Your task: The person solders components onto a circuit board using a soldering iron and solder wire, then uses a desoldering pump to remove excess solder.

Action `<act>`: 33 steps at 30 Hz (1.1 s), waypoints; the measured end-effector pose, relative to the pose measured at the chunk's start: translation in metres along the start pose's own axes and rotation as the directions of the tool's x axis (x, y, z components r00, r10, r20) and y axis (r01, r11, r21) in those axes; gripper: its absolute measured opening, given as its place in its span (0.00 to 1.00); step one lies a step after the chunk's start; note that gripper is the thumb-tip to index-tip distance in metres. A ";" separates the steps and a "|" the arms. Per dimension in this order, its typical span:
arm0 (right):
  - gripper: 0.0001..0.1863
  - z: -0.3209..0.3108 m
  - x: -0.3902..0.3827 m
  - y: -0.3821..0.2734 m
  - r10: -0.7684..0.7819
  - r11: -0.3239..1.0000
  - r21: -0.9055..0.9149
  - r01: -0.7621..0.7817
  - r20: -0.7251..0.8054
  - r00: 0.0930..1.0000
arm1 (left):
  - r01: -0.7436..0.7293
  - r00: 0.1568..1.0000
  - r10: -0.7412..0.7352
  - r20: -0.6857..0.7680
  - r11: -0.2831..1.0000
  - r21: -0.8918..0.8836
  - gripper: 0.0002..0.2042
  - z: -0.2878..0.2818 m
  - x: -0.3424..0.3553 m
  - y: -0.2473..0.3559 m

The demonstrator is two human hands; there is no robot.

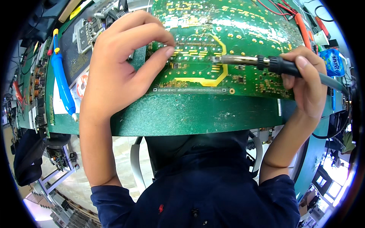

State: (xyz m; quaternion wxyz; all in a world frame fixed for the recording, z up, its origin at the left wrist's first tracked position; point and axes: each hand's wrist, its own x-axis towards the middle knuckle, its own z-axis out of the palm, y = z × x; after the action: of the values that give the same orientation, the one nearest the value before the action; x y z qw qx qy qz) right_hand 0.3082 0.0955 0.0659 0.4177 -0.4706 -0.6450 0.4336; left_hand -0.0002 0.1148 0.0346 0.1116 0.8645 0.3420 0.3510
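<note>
A large green circuit board (201,72), with gold pads and a yellow outlined track, lies across the upper middle. My left hand (127,66) is at its left side, thumb and forefinger curled close together at the board; whatever is between the fingertips is too small to make out. My right hand (306,79) grips a soldering iron (279,64) by its black handle, held level, its metal tip at the pads near the board's middle, right of my left fingertips.
The green worktop (182,114) curves along the front. At left are a blue-and-yellow solder sucker (62,83), a dark mat (74,45) and metal parts (87,32). Red test leads (300,30) and a blue packet (331,62) sit at right. A chair armrest (135,161) shows below.
</note>
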 end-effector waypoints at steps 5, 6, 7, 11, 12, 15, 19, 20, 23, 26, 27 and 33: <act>0.15 0.003 0.002 -0.004 -0.053 0.999 0.013 0.053 -0.011 0.999 | 0.080 0.996 -0.082 -0.022 0.994 -0.074 0.03 -0.012 0.000 0.003; 0.14 0.004 0.004 -0.002 -0.060 0.998 0.031 0.059 0.009 0.998 | 0.112 0.993 -0.115 -0.031 0.990 -0.088 0.04 -0.013 -0.003 0.003; 0.13 0.001 0.003 -0.001 -0.062 0.997 0.042 0.062 0.016 0.998 | 0.124 0.990 -0.130 -0.048 0.987 -0.101 0.03 -0.012 -0.001 0.003; 0.13 -0.001 0.002 -0.001 -0.058 0.995 0.086 0.056 0.025 0.998 | 0.200 0.971 -0.191 -0.147 0.979 0.048 0.03 -0.024 -0.002 0.012; 0.12 -0.003 0.004 0.002 -0.101 0.989 0.109 0.096 0.038 0.994 | 0.233 0.959 -0.213 -0.189 0.968 0.093 0.03 -0.028 -0.003 0.014; 0.11 -0.004 0.000 0.000 -0.050 0.992 0.115 0.046 0.035 0.998 | 0.460 0.872 -0.378 -0.311 0.849 0.259 0.06 -0.052 -0.011 0.006; 0.11 0.000 -0.003 -0.007 -0.045 0.987 0.159 0.037 0.044 0.998 | 0.709 0.699 -0.569 -0.434 0.467 0.529 0.21 -0.112 -0.047 -0.042; 0.11 0.000 -0.004 -0.007 -0.036 0.987 0.155 0.029 0.043 0.998 | 0.738 0.651 -0.620 -0.438 0.381 0.558 0.26 -0.120 -0.053 -0.055; 0.11 0.001 -0.003 -0.004 -0.014 0.984 0.179 0.004 0.051 0.999 | 0.772 0.504 -0.765 -0.400 0.191 0.607 0.39 -0.137 -0.061 -0.074; 0.11 -0.002 -0.005 -0.004 -0.008 0.984 0.179 -0.003 0.057 0.998 | 0.835 0.355 -0.891 -0.283 0.166 0.525 0.34 -0.138 -0.061 -0.088; 0.11 -0.002 -0.004 -0.004 -0.019 0.980 0.200 0.007 0.055 0.998 | 0.907 0.246 -0.934 -0.259 0.128 0.400 0.32 -0.137 -0.053 -0.087; 0.12 -0.004 -0.003 -0.005 -0.024 0.982 0.186 0.012 0.065 0.998 | 0.979 0.203 -0.956 -0.210 0.206 0.007 0.24 -0.157 -0.091 -0.118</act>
State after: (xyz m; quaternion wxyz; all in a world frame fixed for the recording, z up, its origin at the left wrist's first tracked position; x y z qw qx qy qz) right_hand 0.3109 0.0922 0.0716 0.4417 -0.4089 -0.6196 0.5037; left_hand -0.2156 0.1338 0.0498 0.2190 0.4334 0.8387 0.2464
